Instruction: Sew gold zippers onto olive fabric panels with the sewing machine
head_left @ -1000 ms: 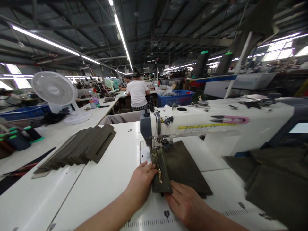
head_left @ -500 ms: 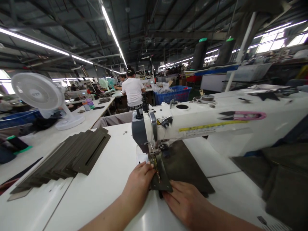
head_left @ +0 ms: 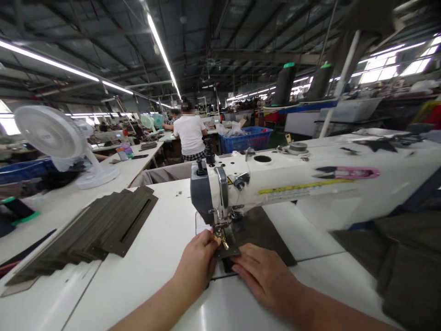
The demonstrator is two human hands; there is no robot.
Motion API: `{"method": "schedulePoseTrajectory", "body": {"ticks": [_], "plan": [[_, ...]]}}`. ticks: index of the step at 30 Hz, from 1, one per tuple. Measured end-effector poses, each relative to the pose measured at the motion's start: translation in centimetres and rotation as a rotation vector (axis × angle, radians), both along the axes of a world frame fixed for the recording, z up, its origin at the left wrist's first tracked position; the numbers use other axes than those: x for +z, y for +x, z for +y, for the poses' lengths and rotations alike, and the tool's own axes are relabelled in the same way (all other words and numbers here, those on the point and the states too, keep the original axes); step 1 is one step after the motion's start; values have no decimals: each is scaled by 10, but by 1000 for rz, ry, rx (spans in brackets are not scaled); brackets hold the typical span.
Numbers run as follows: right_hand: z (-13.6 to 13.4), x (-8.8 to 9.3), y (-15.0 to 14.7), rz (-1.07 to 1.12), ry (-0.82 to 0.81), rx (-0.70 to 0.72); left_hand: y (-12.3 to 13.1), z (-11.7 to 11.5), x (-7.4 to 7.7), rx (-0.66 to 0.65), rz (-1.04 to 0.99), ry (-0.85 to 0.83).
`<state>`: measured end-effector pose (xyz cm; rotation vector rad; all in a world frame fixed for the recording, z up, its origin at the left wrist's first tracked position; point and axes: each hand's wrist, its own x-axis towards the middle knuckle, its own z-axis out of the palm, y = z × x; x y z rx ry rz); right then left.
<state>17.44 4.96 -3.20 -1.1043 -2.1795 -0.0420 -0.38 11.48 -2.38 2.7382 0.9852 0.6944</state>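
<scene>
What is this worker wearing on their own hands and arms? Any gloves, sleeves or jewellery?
Nothing at all. The left hand and right hand wear no gloves, and no ring shows on the fingers in view. The left forearm and right forearm are uncovered down to the picture's lower edge: no sleeve, watch or wristband shows.

The sewing machine (head_left: pixel 310 184) head hides the dark fabric's (head_left: pixel 262 230) far end.

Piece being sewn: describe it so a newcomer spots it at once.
Find the white sewing machine. Under its needle lies a dark olive piece, pinned by the left hand and right hand. Unlike the fanned stack to the left, it lies alone.
</scene>
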Motion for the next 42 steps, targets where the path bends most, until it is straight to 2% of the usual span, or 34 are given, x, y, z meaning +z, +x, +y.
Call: {"method": "schedulePoseTrajectory", "body": {"ticks": [4, 6, 9, 13, 15, 17, 20, 23, 25, 27, 30, 34, 42], "plan": [[14, 3, -3, -35, -100, -167, 2, -12, 9, 64, -91, -139], [25, 6, -6, -71, -154, -162, 3, -17, 14, 74, -119, -162], [36, 10, -7, -130, -172, -137, 1, -22, 20, 103, -89, -103], [36, 13, -5, -119, -168, -159, -6, -27, 23, 269, 6, -9], [33, 13, -4, -107, -186, -124, -9, -29, 21, 287, 6, -23], [31, 12, -5, -101, -210, -91, -11, -33, 18, 215, -38, -16], [33, 7, -7, -97, -215, -96, -14, -37, 12, 29, -113, 124], [39, -1, -9, -54, -210, -162, -15, -35, 7, -176, -62, 282], [41, -4, -9, -1, -219, -230, -12, -32, 6, -265, 8, 349], [43, -6, -8, 56, -235, -295, -8, -28, 5, -282, 67, 381], [45, -6, -5, 128, -286, -374, -3, -25, 7, -240, 130, 356], [50, -5, -3, 191, -360, -448, -2, -27, 10, -236, 109, 312], [52, 4, -7, 135, -387, -568, 1, -23, 5, -223, 105, 286]]}}
